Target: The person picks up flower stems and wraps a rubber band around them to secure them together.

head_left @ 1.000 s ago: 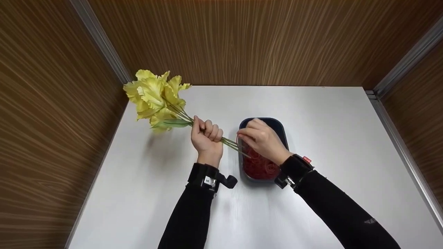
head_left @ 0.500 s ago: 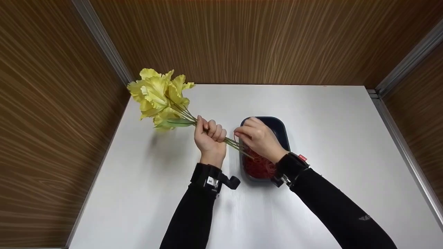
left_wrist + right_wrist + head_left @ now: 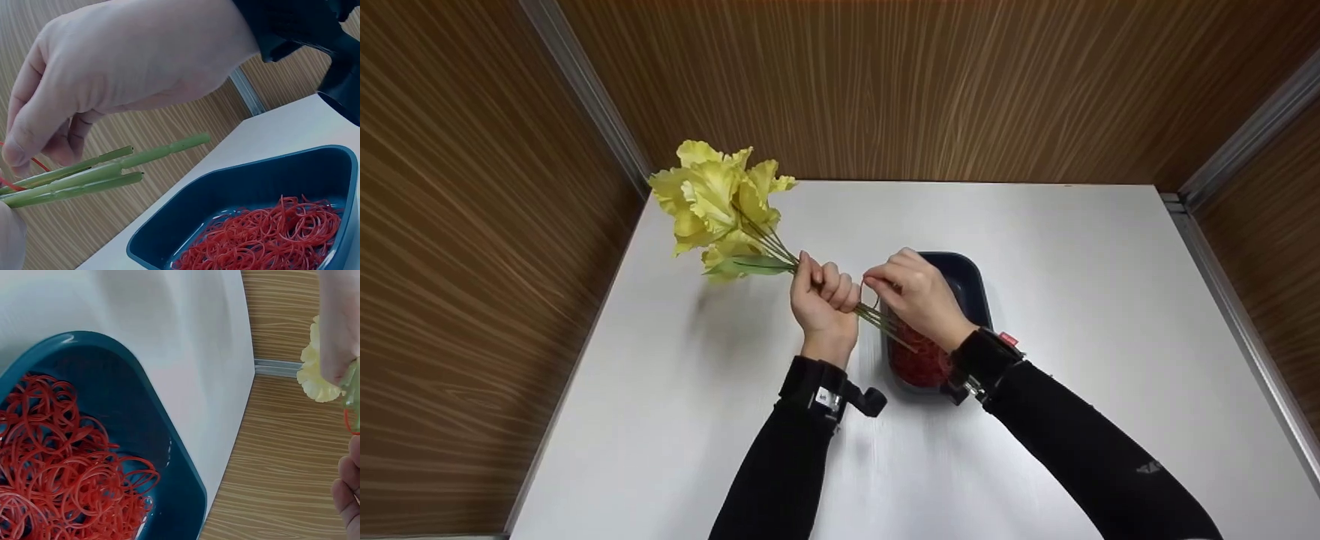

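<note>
Your left hand [image 3: 823,300] is wrapped tight around the green stems [image 3: 877,318] of the yellow flowers [image 3: 720,206]. Your right hand [image 3: 919,296] pinches a red rubber band [image 3: 22,169] at the stems, right beside your left fist. The blue tray [image 3: 976,289] of red bands [image 3: 919,364] sits under your right hand.

Glossy plastic tray [image 3: 971,281] of rubber bands [image 3: 919,364] on a smooth matt table [image 3: 1072,247], wood-grain walls [image 3: 885,82]
</note>
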